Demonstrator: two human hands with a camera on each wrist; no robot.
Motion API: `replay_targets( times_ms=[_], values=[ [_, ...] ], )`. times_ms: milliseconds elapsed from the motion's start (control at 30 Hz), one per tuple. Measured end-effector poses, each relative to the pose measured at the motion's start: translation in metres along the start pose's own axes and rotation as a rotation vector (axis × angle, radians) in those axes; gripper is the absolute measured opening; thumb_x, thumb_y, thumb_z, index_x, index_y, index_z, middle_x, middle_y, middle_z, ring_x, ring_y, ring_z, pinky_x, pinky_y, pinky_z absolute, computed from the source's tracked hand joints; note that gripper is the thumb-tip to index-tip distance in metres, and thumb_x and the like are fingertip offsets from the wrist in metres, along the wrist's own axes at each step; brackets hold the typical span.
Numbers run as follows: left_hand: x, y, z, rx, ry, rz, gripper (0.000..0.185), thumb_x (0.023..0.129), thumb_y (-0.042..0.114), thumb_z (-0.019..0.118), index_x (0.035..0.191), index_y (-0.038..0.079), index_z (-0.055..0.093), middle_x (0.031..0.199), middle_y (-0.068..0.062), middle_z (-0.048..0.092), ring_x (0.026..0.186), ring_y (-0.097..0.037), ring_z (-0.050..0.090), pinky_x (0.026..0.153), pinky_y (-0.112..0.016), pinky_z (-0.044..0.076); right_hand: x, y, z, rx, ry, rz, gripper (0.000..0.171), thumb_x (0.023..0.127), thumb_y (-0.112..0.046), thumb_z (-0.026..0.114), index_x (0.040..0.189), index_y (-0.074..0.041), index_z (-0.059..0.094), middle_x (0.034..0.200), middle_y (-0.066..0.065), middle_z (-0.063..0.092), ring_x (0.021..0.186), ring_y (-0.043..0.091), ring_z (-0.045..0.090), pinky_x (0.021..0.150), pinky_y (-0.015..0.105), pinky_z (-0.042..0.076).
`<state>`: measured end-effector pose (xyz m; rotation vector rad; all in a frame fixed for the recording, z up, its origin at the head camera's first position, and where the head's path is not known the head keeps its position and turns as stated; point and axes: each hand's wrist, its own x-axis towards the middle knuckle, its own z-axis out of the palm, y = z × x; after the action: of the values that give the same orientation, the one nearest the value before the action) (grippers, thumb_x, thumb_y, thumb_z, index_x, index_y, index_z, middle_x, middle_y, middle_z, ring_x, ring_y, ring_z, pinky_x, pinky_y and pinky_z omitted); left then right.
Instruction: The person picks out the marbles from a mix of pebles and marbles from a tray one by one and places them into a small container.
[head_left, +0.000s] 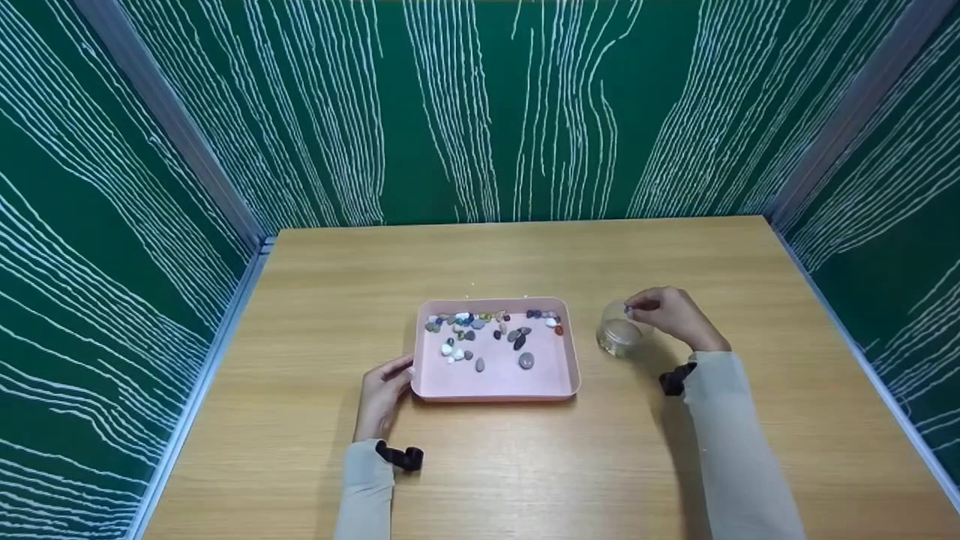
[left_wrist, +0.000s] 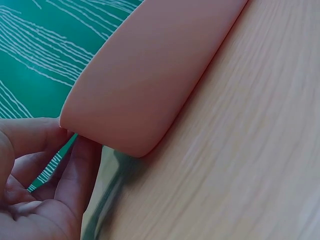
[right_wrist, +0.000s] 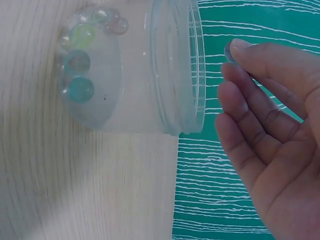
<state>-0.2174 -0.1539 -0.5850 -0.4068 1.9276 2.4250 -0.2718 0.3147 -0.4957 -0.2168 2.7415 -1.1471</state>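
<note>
Your sleeves [head_left: 367, 491] lie nearest; your left hand [head_left: 380, 395] grips the tray [head_left: 450, 382] of stones [head_left: 526, 361] at eight o'clock, your right hand [head_left: 677, 318] pinches a marble [right_wrist: 228, 52] above the jar [head_left: 619, 336] at the tray's three o'clock.

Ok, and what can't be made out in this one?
Pinched piece: right wrist view, mostly covered by the right hand; head view, too small to tell its shape.
Stones: head view, too small and crowded to count; left wrist view, hidden by the side of the tray.
Marbles in the jar: right wrist view, some overlap, so number unsure.
Sleeves: head view, cut off by the bottom edge.
</note>
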Motion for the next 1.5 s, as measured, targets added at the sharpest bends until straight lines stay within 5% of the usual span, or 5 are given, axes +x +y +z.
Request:
replay_targets(
  times_ms=[600,1500],
  values=[
    [0.0,0.001,0.0,-0.007,0.006,-0.016,0.037,0.085,-0.012,0.058,0.122,-0.015,0.055,0.129,-0.031,0.054,0.1,-0.019,0.063,0.087,-0.026,0.055,-0.004,0.008,-0.009,-0.008,-0.003,0.011,0.031,0.094,-0.018,0.061,0.118,0.001,0.065,0.117,0.02,0.065,0.104,0.03,0.062,0.087,0.038,0.054],
    [-0.001,0.0,-0.002,-0.018,-0.013,0.007,0.038,0.085,-0.011,0.06,0.122,-0.018,0.054,0.122,-0.027,0.061,0.098,-0.016,0.063,0.084,-0.023,0.055,-0.013,0.009,-0.013,-0.016,-0.007,0.062,0.031,0.095,-0.017,0.058,0.121,0.001,0.064,0.123,0.024,0.062,0.109,0.036,0.059,0.095,0.052,0.05]
  ],
)
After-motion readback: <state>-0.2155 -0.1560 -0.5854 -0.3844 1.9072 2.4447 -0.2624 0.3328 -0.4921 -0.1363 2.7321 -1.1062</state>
